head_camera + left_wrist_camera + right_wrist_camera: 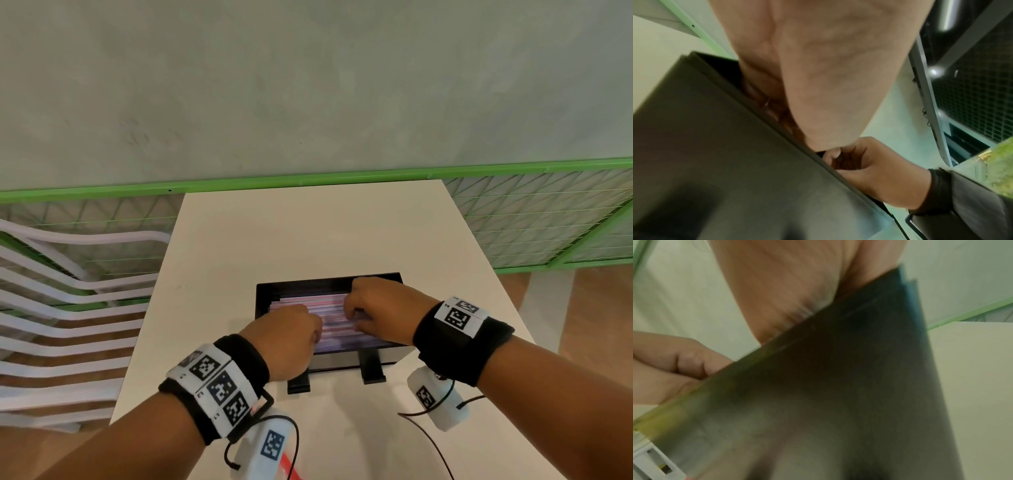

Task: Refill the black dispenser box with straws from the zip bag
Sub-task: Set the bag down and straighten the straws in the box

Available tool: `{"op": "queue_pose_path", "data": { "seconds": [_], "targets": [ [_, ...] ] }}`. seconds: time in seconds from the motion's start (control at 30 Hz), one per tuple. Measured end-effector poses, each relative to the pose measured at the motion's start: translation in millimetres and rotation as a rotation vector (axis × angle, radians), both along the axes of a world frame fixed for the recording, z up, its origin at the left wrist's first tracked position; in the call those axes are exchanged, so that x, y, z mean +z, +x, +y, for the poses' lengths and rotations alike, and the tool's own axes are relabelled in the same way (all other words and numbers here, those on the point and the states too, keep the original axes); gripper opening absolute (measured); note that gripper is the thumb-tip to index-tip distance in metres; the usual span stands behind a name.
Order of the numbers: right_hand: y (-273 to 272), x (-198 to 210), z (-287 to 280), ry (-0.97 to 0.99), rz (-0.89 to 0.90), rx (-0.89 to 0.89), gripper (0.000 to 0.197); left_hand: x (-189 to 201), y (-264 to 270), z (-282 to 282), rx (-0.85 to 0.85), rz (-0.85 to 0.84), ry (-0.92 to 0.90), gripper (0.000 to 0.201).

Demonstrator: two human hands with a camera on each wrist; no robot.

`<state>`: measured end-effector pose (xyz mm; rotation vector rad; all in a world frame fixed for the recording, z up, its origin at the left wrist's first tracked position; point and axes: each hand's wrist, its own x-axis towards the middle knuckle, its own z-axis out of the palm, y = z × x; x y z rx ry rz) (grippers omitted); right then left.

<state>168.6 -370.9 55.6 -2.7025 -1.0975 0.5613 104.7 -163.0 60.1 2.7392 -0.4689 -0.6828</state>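
The black dispenser box point(325, 279) stands on a white table point(308, 226), its open top packed with pink, white and purple straws point(337, 330) lying lengthwise. Both hands reach down into it from the near side. My left hand point(313, 330) covers the left part of the straws, its fingers bent downward and hidden under its back. My right hand point(352, 315) has its fingers curled onto the straws at the middle right. In the wrist views the box wall point(725, 146) point(838, 369) hides both sets of fingertips. A red-striped clear edge point(287, 463) at the bottom may be the zip bag.
White slatted chair point(68, 308) sits left of the table. A green wire fence point(548, 219) runs behind and to the right. Bare tabletop lies beyond the box and to both sides. Two black feet point(371, 371) jut from the box front.
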Motion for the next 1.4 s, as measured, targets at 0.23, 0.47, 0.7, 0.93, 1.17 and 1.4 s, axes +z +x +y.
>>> {"op": "queue_pose_path", "data": {
  "seconds": [0.23,0.47,0.7,0.93,1.17,1.4],
  "targets": [
    [-1.9,2.0,6.9,-0.099,0.093,0.015,0.006,-2.5,-1.0,-3.9,0.045,0.018,-0.046,0.034],
    [-5.0,2.3,-6.6,0.185,-0.097,-0.121,0.007,14.9,14.0,-12.6,0.729,0.151,-0.370,0.048],
    [-6.5,-8.7,-19.3,0.238,-0.110,-0.142,0.016,13.3,13.2,-25.6,1.076,0.371,-0.607,0.063],
    [-3.6,0.6,-9.5,-0.002,-0.036,0.007,0.030,23.9,12.7,-20.4,1.134,0.350,-0.689,0.020],
    [0.8,-4.9,-5.2,-0.093,-0.040,0.049,0.024,28.6,9.6,-19.4,1.138,0.390,-0.699,0.018],
    [0.8,-3.1,4.0,-0.124,-0.016,-0.034,0.024,34.9,9.4,-19.7,1.139,0.417,-0.740,0.021]
  ]
}}
